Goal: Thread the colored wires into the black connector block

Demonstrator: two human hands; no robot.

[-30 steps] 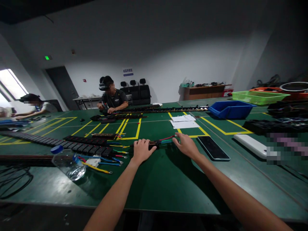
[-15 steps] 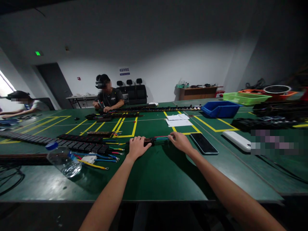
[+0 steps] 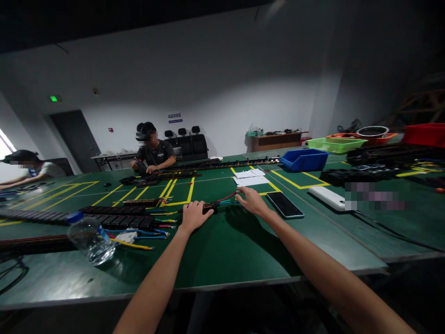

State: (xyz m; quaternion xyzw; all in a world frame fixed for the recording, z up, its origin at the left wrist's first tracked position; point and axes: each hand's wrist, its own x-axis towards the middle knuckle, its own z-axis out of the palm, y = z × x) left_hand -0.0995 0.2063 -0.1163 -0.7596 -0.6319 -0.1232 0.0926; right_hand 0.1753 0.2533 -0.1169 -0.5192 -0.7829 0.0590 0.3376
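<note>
One wire bundle lies on the green bench; the grip of our left hand clasps it from above. Our right hand is at its coloured wires; we cannot tell whether that grip pinches any. Nearby: one phone, one water bottle. Farther: one blue bin.

The room is dim, the ceiling and the floor sinking almost to black, with a soft-edged gradient across the wall and brighter spots at the left from the window and green exit sign. Pale glare lies on the table near the bottle, while a dark shadow stretches from below the right hand. Wide-angle distortion tilts the door, far details look soft, and coarse pixel blocks mask a patch at the right.
</note>
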